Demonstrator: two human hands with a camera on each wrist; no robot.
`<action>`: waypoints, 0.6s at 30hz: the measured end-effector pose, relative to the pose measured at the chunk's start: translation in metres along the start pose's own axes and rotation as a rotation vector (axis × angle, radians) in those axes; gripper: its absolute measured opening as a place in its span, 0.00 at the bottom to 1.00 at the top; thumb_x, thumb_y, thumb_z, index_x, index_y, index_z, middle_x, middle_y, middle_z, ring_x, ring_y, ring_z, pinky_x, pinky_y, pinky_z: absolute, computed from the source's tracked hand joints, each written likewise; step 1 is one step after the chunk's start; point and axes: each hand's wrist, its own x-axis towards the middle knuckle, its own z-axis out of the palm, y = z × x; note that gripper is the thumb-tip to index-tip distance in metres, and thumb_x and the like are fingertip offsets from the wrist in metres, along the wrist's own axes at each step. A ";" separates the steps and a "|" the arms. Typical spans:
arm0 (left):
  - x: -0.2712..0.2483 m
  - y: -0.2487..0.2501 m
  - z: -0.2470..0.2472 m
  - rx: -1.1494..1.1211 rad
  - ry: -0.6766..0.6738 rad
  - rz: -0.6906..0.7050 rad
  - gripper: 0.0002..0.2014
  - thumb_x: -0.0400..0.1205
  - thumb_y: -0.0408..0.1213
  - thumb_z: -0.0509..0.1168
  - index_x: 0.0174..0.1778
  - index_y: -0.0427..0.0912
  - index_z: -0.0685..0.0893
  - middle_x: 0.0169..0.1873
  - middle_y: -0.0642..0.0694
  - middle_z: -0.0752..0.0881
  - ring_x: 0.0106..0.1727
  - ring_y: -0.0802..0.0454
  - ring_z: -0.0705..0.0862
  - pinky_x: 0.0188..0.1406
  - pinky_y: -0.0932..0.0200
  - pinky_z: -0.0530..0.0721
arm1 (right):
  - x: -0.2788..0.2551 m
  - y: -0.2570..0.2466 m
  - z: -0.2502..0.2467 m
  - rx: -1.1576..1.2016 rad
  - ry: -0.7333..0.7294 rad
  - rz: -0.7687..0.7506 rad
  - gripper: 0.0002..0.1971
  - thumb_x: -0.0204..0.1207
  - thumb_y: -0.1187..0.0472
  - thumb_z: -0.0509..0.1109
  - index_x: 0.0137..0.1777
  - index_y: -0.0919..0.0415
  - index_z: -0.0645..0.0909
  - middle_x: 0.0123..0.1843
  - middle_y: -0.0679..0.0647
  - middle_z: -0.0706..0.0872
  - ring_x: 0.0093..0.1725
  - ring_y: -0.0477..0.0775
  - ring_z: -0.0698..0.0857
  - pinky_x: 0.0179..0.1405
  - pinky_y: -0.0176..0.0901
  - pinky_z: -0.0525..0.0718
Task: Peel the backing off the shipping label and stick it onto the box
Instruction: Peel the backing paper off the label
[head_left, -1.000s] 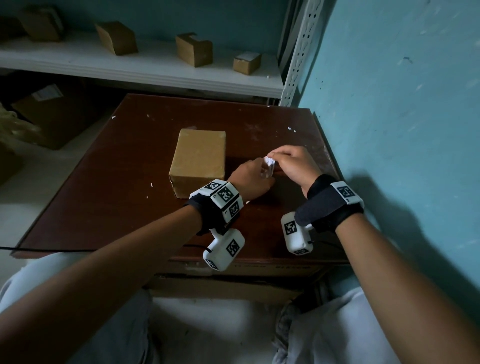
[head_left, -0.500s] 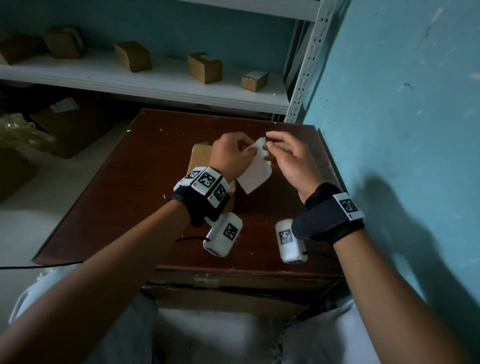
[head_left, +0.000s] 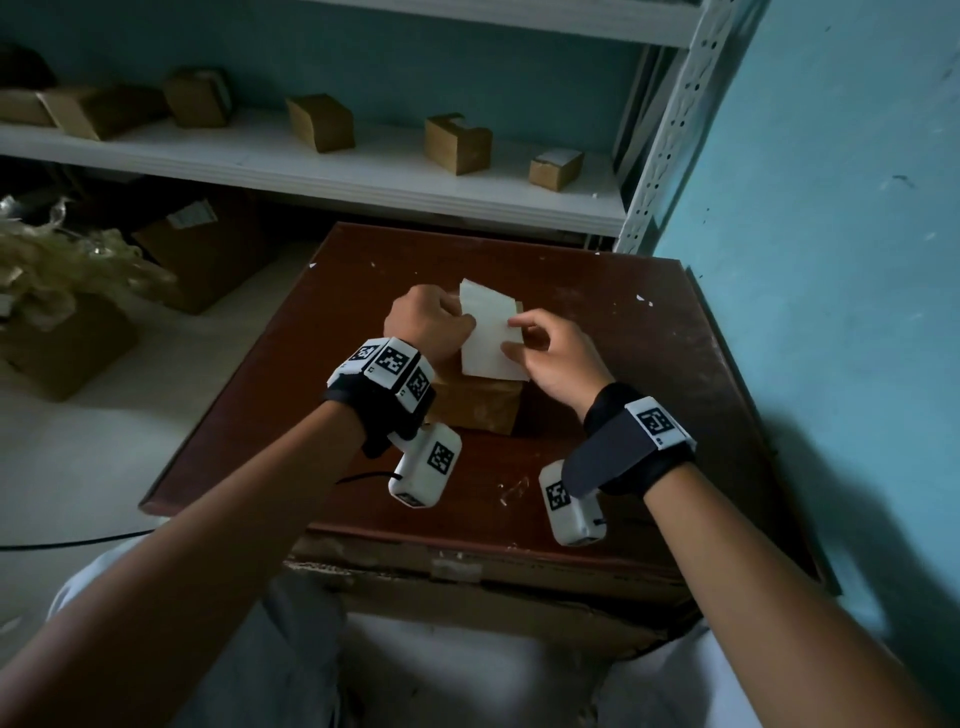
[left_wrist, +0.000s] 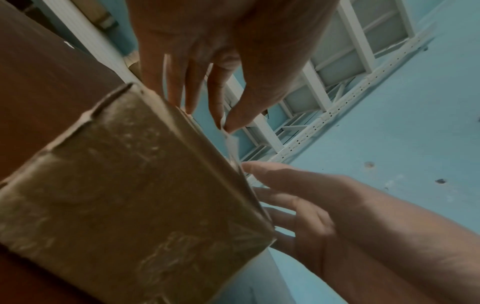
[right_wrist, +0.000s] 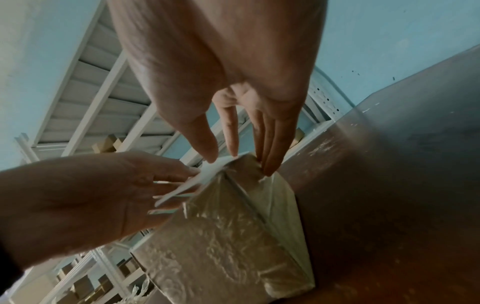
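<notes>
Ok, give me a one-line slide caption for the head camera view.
Both hands, left hand and right hand, hold a white shipping label over a cardboard box on a brown table.

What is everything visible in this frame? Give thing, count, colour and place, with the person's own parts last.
shipping label: one, white, held above the box by both hands, its backing partly peeled.
box: one, tan, on the table below the hands.
table: one, dark red-brown, against the blue wall.
shelf: one, white, behind the table.
small boxes: at least six, tan, on the shelf.
large cartons: at least two, brown, on the floor at left.
wrist cameras: two, white with black markers, one under each wrist.
left hand: pinches the label's left edge.
right hand: pinches the label's right edge.
</notes>
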 end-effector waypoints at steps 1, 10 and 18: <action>0.000 -0.002 0.000 0.002 0.000 -0.004 0.10 0.79 0.41 0.69 0.53 0.43 0.85 0.54 0.49 0.84 0.49 0.53 0.79 0.46 0.60 0.78 | 0.001 0.001 0.001 -0.009 0.006 -0.002 0.20 0.81 0.56 0.71 0.71 0.56 0.79 0.75 0.54 0.77 0.74 0.54 0.76 0.62 0.39 0.75; -0.002 -0.007 0.005 0.006 0.008 -0.025 0.07 0.78 0.41 0.70 0.49 0.45 0.87 0.53 0.47 0.85 0.46 0.53 0.80 0.43 0.60 0.79 | 0.003 0.008 0.003 -0.056 0.087 0.016 0.18 0.77 0.57 0.75 0.66 0.53 0.81 0.71 0.54 0.80 0.69 0.54 0.80 0.61 0.41 0.79; -0.007 -0.003 0.014 0.028 0.012 -0.003 0.07 0.78 0.42 0.70 0.49 0.46 0.87 0.53 0.47 0.86 0.47 0.53 0.81 0.43 0.61 0.80 | -0.006 0.011 -0.007 -0.082 0.091 0.023 0.19 0.77 0.57 0.74 0.67 0.53 0.81 0.70 0.52 0.81 0.68 0.53 0.80 0.65 0.47 0.82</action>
